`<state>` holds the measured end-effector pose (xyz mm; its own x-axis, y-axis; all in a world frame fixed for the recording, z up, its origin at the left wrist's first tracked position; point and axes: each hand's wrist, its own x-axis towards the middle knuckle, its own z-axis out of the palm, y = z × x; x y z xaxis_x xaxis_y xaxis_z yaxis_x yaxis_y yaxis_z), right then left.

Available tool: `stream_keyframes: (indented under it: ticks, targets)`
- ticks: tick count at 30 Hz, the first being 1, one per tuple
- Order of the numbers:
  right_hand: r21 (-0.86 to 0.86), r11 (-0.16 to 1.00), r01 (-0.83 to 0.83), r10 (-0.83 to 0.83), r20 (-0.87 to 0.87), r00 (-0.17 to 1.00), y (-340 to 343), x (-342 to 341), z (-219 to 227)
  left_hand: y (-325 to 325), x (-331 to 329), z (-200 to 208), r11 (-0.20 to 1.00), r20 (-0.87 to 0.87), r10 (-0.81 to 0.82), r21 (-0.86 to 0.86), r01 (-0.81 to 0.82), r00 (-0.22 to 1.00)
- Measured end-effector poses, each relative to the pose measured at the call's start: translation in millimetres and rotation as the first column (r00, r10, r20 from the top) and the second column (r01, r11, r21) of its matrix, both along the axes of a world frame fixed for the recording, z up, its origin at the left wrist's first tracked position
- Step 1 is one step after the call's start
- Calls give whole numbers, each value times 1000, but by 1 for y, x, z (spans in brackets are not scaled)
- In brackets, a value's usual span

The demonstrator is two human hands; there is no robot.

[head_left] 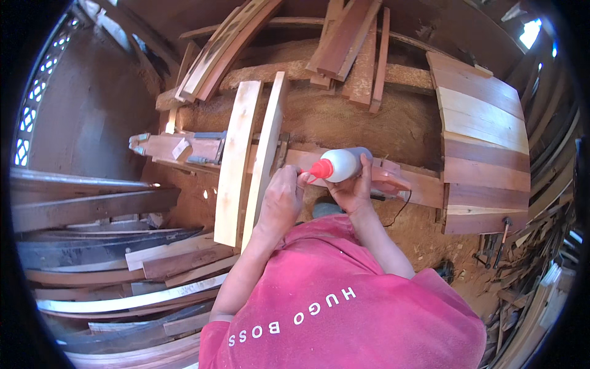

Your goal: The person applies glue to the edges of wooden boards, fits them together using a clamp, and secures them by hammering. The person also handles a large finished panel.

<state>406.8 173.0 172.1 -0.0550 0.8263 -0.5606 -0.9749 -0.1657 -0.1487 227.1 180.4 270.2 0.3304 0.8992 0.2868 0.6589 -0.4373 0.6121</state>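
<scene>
A white squeeze bottle (345,163) with a red nozzle cap (321,169) is held tilted over the bench, its nozzle towards the left. My right hand (354,192) wraps the bottle's body from below, thumb up along its side. With fingers pinched together, my left hand (283,195) grips the tip of the red nozzle; whether a small cap sits between the fingertips is hidden. Just beyond my left hand, a pale narrow board (265,157) and a wider pale board (238,154) lie side by side across the bench.
The bench (424,187) carries an orange-red power tool (391,182) with a black cord, and a grey-blue clamp (211,135) at left. A panel of joined boards (485,169) stands right, near a hammer (504,237). Stacked planks (184,261) fill the left; more boards (347,43) lean behind.
</scene>
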Motion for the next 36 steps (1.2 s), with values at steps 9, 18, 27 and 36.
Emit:
stream_keyframes:
  ticks: [9,18,27,36]
  targets:
    - [-11,978,-209,208,138,968,-22,-54,22,-26,-72,6,970,5,-183,166,180,983]
    - [-72,986,-148,159,198,967,-6,-57,34,-62,-92,-21,996,624,37,41,-80,781]
    - [18,998,-56,47,316,948,63,-23,17,-29,-98,33,943,908,293,-221,250,-300]
    - [-21,996,-83,83,434,897,158,-3,4,-35,-103,-12,851,848,485,-514,-106,-213]
